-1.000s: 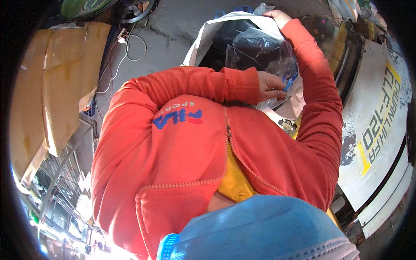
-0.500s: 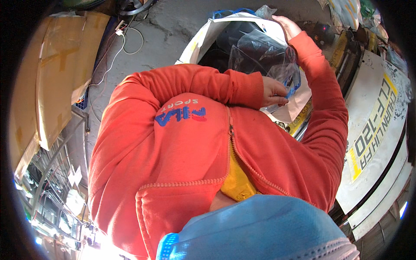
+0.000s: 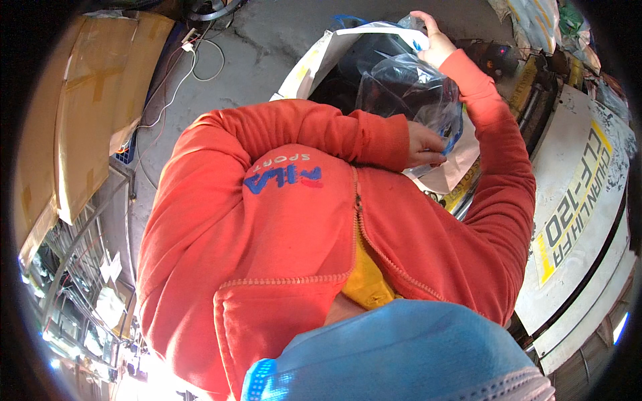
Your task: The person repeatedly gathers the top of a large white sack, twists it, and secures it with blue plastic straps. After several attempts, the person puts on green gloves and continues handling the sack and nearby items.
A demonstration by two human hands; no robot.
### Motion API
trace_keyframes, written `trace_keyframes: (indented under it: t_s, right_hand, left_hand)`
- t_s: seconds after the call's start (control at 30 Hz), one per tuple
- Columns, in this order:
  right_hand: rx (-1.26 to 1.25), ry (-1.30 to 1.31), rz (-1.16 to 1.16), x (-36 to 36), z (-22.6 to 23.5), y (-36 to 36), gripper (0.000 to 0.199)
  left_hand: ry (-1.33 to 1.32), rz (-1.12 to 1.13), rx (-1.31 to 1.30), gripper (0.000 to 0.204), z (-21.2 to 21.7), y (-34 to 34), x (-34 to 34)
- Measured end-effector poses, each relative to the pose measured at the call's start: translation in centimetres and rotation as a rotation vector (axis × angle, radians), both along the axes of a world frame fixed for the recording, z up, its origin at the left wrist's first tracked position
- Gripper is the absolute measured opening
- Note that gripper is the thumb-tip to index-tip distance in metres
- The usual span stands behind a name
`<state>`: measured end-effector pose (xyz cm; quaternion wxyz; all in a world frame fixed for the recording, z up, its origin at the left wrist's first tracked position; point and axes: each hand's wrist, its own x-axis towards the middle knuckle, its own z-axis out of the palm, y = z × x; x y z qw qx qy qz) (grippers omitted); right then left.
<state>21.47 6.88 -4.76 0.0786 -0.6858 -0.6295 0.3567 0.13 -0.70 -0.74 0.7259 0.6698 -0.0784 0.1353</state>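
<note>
A white sack stands with its mouth open in front of me, its inside dark. Clear plastic film with blue edging lines the mouth and folds over part of the rim. My left hand, its arm crossed over my chest, is closed on the near right edge of the plastic liner. At the far right rim, my right hand grips the sack's edge with the film, one finger pointing up. The fingertips on the inner side are partly hidden.
Brown cardboard stands at the left, beside white cables on the grey floor. To the right is a white machine panel with yellow stripes, near a metal rail. More plastic bags lie at the far right.
My right hand has moved slightly left and away along the rim, and a finger has lifted. The film at the far rim has shifted. My left hand stays nearly in place.
</note>
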Motion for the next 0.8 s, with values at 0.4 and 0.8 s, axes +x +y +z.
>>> trace_keyframes:
  t_s: [0.4,0.8]
  right_hand:
    - [0.431,-0.043,0.596,0.8,0.7,0.3,0.05]
    - [0.311,-0.354,0.71,1.5,0.5,0.4,0.041]
  left_hand:
    - [0.0,0.027,0.029,0.028,-0.2,-0.2,0.3]
    - [0.032,-0.007,0.01,0.028,-0.3,-0.2,0.4]
